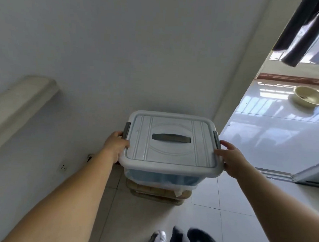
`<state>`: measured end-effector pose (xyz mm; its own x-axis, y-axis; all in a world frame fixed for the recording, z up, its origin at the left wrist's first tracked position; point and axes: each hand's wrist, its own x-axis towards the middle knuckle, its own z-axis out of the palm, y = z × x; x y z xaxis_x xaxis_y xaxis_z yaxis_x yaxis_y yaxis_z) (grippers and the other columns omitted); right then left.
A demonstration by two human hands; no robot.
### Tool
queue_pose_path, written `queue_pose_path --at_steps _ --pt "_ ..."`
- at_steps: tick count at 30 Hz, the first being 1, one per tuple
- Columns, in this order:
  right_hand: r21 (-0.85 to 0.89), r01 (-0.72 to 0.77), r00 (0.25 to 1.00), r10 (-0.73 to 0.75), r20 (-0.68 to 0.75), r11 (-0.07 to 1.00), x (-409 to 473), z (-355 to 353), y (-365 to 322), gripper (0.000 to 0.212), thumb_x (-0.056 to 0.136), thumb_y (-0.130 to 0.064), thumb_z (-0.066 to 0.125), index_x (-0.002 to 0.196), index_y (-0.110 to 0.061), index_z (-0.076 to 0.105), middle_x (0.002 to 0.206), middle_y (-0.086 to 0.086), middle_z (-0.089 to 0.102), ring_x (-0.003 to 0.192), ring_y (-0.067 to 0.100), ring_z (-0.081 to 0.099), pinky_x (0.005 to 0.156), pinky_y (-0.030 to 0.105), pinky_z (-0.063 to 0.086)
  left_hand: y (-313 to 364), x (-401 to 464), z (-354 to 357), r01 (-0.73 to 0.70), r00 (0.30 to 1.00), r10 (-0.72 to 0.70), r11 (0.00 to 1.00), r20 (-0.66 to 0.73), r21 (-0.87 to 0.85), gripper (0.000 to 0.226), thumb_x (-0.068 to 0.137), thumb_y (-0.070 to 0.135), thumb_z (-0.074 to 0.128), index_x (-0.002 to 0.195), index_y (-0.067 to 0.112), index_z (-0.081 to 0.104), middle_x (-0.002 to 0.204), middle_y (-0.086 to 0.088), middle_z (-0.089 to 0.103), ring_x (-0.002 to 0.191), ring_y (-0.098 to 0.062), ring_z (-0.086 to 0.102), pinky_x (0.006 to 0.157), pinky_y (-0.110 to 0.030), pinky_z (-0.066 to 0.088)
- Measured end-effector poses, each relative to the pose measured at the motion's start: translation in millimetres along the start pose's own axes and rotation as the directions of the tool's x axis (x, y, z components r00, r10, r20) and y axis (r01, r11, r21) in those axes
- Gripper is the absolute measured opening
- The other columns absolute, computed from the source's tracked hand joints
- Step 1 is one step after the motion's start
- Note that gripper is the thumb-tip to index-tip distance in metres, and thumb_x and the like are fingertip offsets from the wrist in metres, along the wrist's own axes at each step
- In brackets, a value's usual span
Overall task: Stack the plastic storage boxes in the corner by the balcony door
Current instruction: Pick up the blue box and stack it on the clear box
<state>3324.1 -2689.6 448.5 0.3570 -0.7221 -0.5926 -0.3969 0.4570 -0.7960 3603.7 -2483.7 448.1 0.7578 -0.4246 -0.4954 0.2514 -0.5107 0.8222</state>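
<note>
A clear plastic storage box with a pale grey lid [170, 143], a dark grey lid handle and grey side clips fills the middle of the head view. My left hand [116, 146] grips its left edge and my right hand [230, 157] grips its right edge. Directly below it, against the white wall in the corner, stands another box with a beige-brown lid [157, 193], mostly hidden by the held box. Whether the upper box rests on the lower one or hovers just above it I cannot tell.
The open balcony doorway [275, 137] with its sill track lies to the right, with a glossy white floor and a cream basin [310, 98] beyond. Dark clothes [305, 30] hang at the top right. A white ledge [22, 100] juts from the left wall, with a socket [62, 167] below it.
</note>
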Motion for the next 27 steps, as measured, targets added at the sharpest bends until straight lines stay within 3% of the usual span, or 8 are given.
queue_pose_path --at_steps 4,12,18,24,27 --pt "0.014 -0.035 0.999 0.035 -0.027 0.999 15.8 14.5 2.2 0.057 0.090 0.003 0.051 0.142 -0.017 0.038 0.132 0.016 0.048 0.114 0.036 0.049 0.095 0.050 0.045 -3.4 27.4 -0.9 0.023 0.998 -0.025 0.999 0.063 0.040 0.068 0.078 -0.013 0.052 0.140 0.010 0.039 0.131 -0.017 0.054 0.101 -0.029 0.055 0.082 -0.037 0.050" --pt "0.097 -0.040 0.995 0.049 -0.090 0.994 27.3 29.4 2.3 0.056 0.088 0.008 0.051 0.138 -0.017 0.043 0.129 0.017 0.053 0.112 0.037 0.051 0.095 0.051 0.046 -5.3 49.3 -4.9 0.089 0.992 -0.087 0.996 0.092 -0.019 0.070 0.079 -0.016 0.051 0.141 0.013 0.038 0.123 -0.017 0.056 0.097 -0.029 0.055 0.080 -0.040 0.050" --pt "0.120 -0.034 0.996 0.043 -0.074 0.992 22.3 29.4 5.1 0.056 0.089 0.009 0.049 0.139 -0.015 0.041 0.123 0.014 0.054 0.113 0.035 0.051 0.101 0.054 0.043 -10.5 50.1 -3.2 0.085 0.993 -0.083 0.996 0.080 -0.023 0.070 0.080 -0.016 0.052 0.142 0.014 0.037 0.130 -0.019 0.054 0.106 -0.033 0.056 0.084 -0.041 0.048" --pt "-0.021 -0.038 0.993 0.035 -0.115 0.999 24.0 34.1 4.7 0.057 0.088 0.008 0.049 0.139 -0.015 0.040 0.114 0.017 0.055 0.112 0.038 0.053 0.099 0.053 0.046 -12.1 50.2 -0.7 0.044 0.998 -0.047 0.996 0.033 0.083 0.072 0.079 -0.016 0.053 0.144 0.011 0.036 0.134 -0.019 0.052 0.116 -0.035 0.054 0.093 -0.042 0.047" --pt "-0.062 -0.051 0.991 0.043 -0.123 0.997 23.7 35.1 4.9 0.056 0.089 0.004 0.050 0.139 -0.019 0.041 0.122 0.018 0.053 0.114 0.040 0.052 0.098 0.055 0.047 -9.5 49.4 1.5 0.024 0.999 -0.027 0.986 0.017 0.167 0.066 0.081 -0.014 0.050 0.143 0.008 0.037 0.133 -0.020 0.053 0.115 -0.036 0.054 0.096 -0.042 0.047"
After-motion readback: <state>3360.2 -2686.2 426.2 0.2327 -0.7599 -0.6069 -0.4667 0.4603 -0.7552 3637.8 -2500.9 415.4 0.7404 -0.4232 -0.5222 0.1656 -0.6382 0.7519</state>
